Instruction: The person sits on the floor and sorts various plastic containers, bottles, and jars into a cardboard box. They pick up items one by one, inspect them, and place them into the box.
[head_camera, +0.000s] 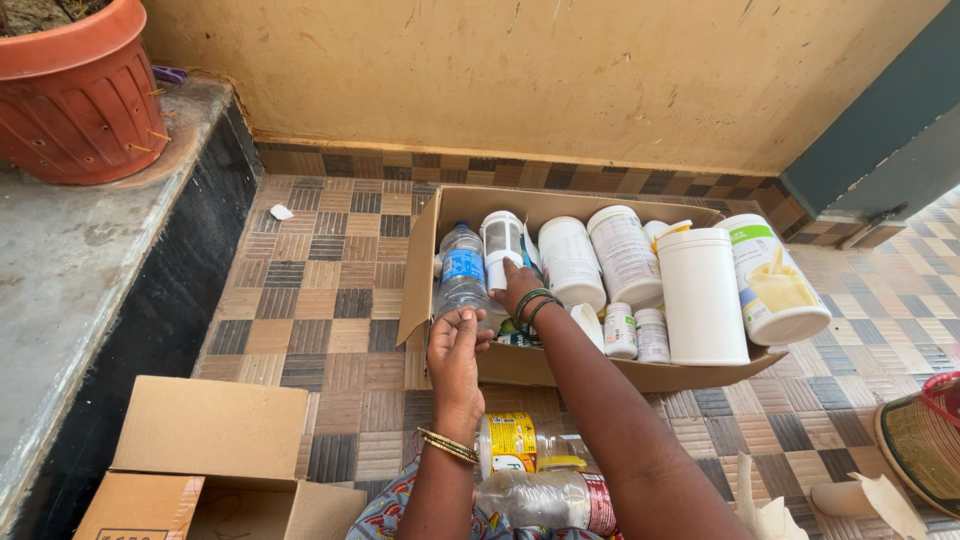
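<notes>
View from above of a person seated on a tiled floor (320, 300) before an open box (600, 372) set against the wall (560, 80). The left hand (455, 350) rises from below, fingers curled around the base of a clear water bottle (462, 278) with a blue label; the bottle stands upright at the box's left end, just inside the flap, so the grip appears to steady it among its neighbours. The right hand (517, 287) reaches across into the box, fingers closed on a small white bottle (500, 245) directly right of the water bottle; green bangles ring that wrist, gold ones the left.

The rest of the box is packed with white tubs (700, 295) and jars standing or leaning side by side, large ones to the rear and right, two small ones (636, 333) at the front, an arrangement that seems to use the space closely.

Near the person's lap lie a yellow-labelled bottle (510, 442) and a crumpled clear bottle (545, 498), both on their sides, outside the box. A second, empty carton (210, 460) sits lower left; a terracotta pot (80, 95) stands on the raised ledge (70, 260).
</notes>
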